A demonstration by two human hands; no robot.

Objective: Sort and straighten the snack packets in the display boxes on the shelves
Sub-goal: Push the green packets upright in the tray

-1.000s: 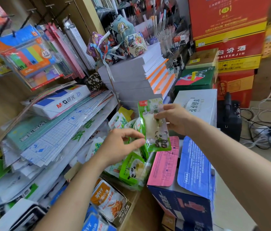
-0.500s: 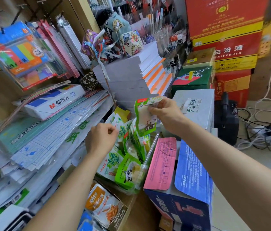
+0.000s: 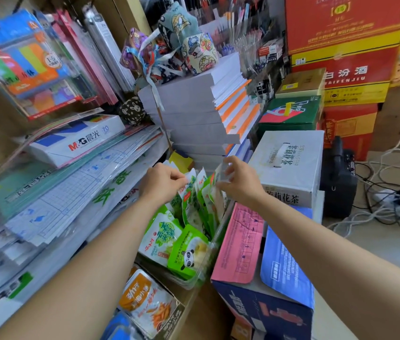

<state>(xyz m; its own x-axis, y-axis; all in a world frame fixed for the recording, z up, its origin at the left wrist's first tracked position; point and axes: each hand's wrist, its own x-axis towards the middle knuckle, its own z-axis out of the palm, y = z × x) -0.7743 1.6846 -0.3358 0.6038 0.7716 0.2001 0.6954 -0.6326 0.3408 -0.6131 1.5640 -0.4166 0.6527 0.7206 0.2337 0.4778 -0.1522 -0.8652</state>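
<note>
Left hand (image 3: 163,182) pinched the top of one upright packet (image 3: 191,180), right hand (image 3: 240,185) pinched the next packet (image 3: 220,171), both standing in the clear box (image 3: 202,274) beside the carton (image 3: 263,256); risk: in this crowded, leaning row, a tug could topple the front packets (image 3: 186,251) out.

The panda packet (image 3: 219,173), held up clear of the display box (image 3: 202,274) a second ago, now stands lowered into the upright row. Its top edge is pinched by the fingers of the right hand (image 3: 240,185), which has come down with it. The left hand (image 3: 162,182), formerly open beside the row, now pinches the top of a white-green packet (image 3: 190,180) at the row's left end.
</note>
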